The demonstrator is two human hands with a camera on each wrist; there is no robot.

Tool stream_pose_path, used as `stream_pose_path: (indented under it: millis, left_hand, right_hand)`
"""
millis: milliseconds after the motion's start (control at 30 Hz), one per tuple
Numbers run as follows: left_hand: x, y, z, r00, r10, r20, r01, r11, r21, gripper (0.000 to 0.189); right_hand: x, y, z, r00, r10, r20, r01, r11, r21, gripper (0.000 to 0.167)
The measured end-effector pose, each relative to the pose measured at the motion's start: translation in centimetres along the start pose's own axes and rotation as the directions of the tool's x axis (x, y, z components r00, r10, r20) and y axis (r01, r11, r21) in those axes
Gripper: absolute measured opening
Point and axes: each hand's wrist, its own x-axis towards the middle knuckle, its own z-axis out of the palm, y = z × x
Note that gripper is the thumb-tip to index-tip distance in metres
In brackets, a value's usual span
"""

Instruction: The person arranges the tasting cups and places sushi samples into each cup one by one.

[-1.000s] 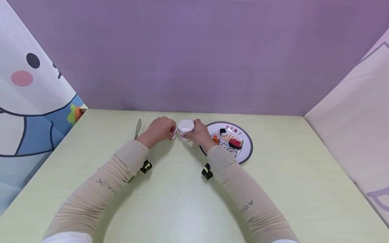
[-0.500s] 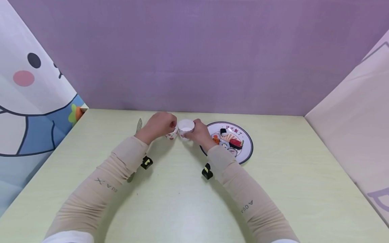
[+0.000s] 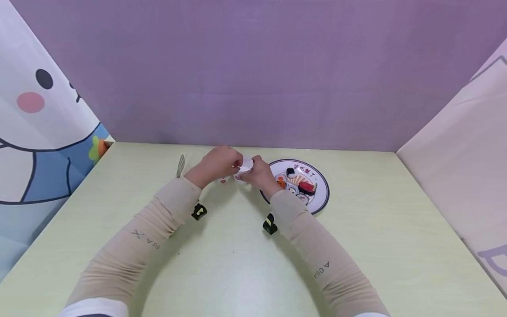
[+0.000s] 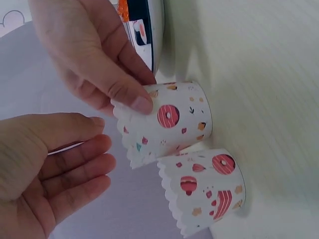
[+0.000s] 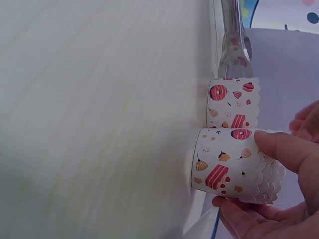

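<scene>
My right hand (image 3: 261, 176) pinches a small stack of white paper baking cups (image 5: 227, 162) near their scalloped rims, thumb on one side and fingers on the other. Pink donuts and cake slices are printed on their sides. Close beside them on the table stands another paper baking cup (image 4: 207, 186), upright, mostly covered by my left hand in the head view. My left hand (image 4: 55, 169) hovers at the rims, thumb and fingers bent loosely with a gap between them. Nothing shows in its grasp.
A round plate (image 3: 320, 193) with sushi designs and a dark rim lies to the right of my right hand. A metal utensil (image 3: 180, 165) with a slotted-looking head lies left, partly under my left forearm. A purple wall (image 3: 253, 88) rises behind the table.
My left hand has lifted off the single cup at the left and moved right, over the rim of the stack. My right hand keeps holding the stack in place.
</scene>
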Motion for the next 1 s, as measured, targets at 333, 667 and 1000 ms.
stream_pose_path:
  millis: [333, 667, 1000]
  left_hand:
    - [0.6, 0.6, 0.3, 0.999, 0.044, 0.012, -0.044, 0.997, 0.057, 0.007]
    - [0.7, 1.2, 0.3, 1.000, 0.014, 0.018, -0.015, 0.998, 0.057, 0.015]
    - [1.0, 1.3, 0.8, 1.000, 0.020, 0.003, -0.020, 0.999, 0.041, 0.030]
  right_hand:
    - [0.3, 0.2, 0.0, 1.000, -0.024, -0.007, 0.024, 0.999, -0.025, 0.066]
    - [0.3, 0.0, 0.1, 1.000, -0.002, -0.005, 0.002, 0.998, -0.056, 0.066]
    - [0.3, -0.2, -0.1, 1.000, -0.004, -0.011, 0.003, 0.997, -0.080, 0.069]
